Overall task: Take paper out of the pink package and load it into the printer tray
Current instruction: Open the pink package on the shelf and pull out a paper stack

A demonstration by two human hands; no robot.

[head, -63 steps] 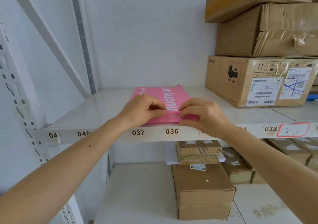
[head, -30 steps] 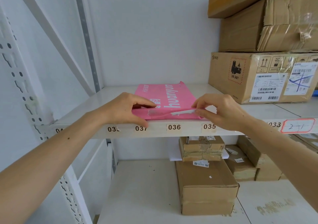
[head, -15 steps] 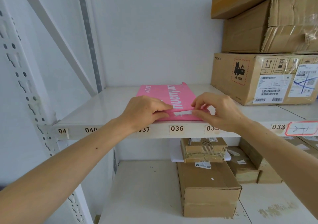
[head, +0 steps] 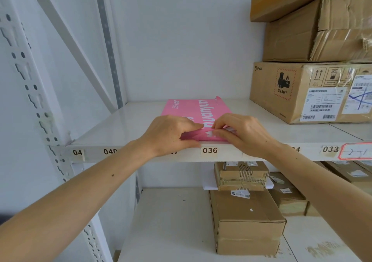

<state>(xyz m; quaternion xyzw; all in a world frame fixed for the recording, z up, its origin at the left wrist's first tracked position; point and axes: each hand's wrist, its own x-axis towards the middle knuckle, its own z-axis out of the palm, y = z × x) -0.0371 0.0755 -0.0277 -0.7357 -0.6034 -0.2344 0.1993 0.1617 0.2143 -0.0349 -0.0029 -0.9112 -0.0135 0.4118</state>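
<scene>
A flat pink package [head: 198, 110] with white lettering lies on the white shelf [head: 124, 129], its near end at the shelf's front edge. My left hand [head: 171, 134] presses on the package's near left corner, fingers curled onto it. My right hand [head: 244, 133] pinches the wrapper at the near end, where a thin white strip shows between the fingertips. The two hands nearly touch. Both hands hide the package's near edge. No printer or tray is in view.
Stacked cardboard boxes [head: 310, 88] stand on the same shelf at the right. More brown boxes [head: 247, 221] sit on the lower shelf below. A perforated white upright [head: 38, 108] and a diagonal brace frame the left side. Numbered labels [head: 210, 150] run along the shelf edge.
A second ago my right hand held a strip of wrapper pulled out to the right. Since then it has moved back left, and both hands have closed in together on the package's near end.
</scene>
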